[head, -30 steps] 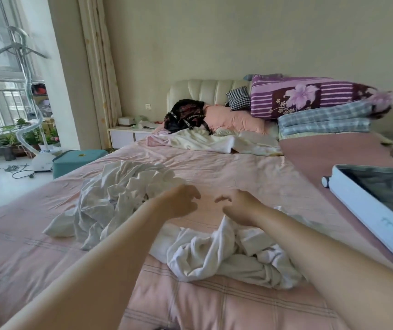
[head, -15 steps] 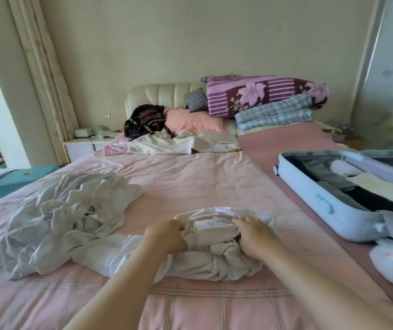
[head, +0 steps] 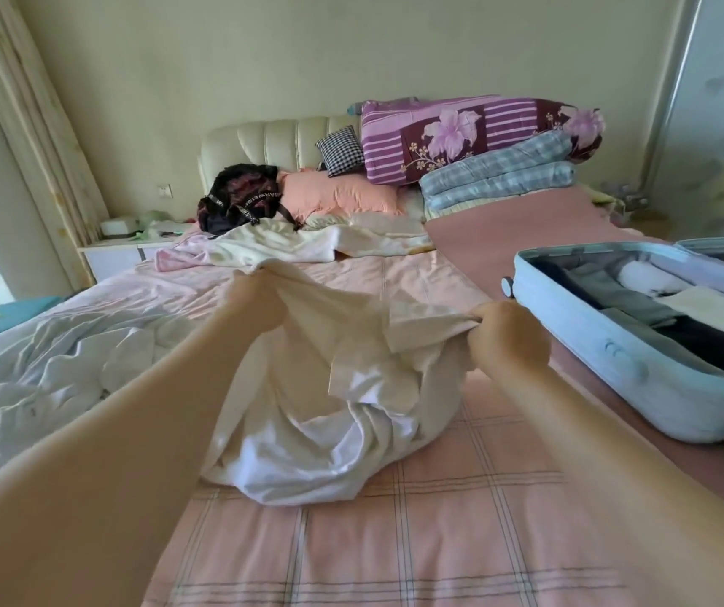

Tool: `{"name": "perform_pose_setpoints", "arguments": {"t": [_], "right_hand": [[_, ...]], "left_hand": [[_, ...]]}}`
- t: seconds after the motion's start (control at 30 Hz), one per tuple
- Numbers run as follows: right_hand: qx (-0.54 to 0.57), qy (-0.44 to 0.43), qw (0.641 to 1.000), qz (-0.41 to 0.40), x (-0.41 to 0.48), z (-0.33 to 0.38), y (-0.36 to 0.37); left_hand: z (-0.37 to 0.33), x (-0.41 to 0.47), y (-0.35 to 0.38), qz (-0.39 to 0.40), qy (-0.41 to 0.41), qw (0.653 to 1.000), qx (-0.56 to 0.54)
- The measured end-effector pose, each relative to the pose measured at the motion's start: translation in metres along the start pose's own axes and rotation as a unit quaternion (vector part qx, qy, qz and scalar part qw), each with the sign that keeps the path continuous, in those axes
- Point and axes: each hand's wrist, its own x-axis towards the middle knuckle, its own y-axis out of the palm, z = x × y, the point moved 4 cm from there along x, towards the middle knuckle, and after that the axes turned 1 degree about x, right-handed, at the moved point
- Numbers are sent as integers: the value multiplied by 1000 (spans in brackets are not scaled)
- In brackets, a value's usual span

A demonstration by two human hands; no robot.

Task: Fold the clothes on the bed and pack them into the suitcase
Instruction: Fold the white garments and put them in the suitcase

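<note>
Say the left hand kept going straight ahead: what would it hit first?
Likely the crumpled cream blanket beyond the left hand, which holds up the white garment; depth is hard to judge.

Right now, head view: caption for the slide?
The left hand and right hand hold a white garment up by its top edge, its lower part on the bed, beside an open blue suitcase.

Pale yellowish wall point(head: 263, 59); cream padded headboard point(head: 263, 144) (vertical channels); curtain point(head: 22, 124) at left; white nightstand point(head: 114, 260) beside it.
</note>
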Motion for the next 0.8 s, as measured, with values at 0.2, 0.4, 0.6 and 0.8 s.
{"name": "perform_pose_setpoints", "arguments": {"t": [0.2, 0.4, 0.6, 0.8], "right_hand": [[180, 71, 980, 48, 8, -8, 34], [62, -240, 965, 85, -26, 53, 42], [-196, -341, 881, 264, -85, 78, 63], [-207, -278, 930, 119, -80, 48, 18]], "left_hand": [[-20, -17, 45, 168, 121, 978, -36], [-7, -58, 74, 81, 164, 952, -244], [16, -122, 98, 232, 228, 943, -75], [39, -130, 79, 57, 233, 966, -94]]}}
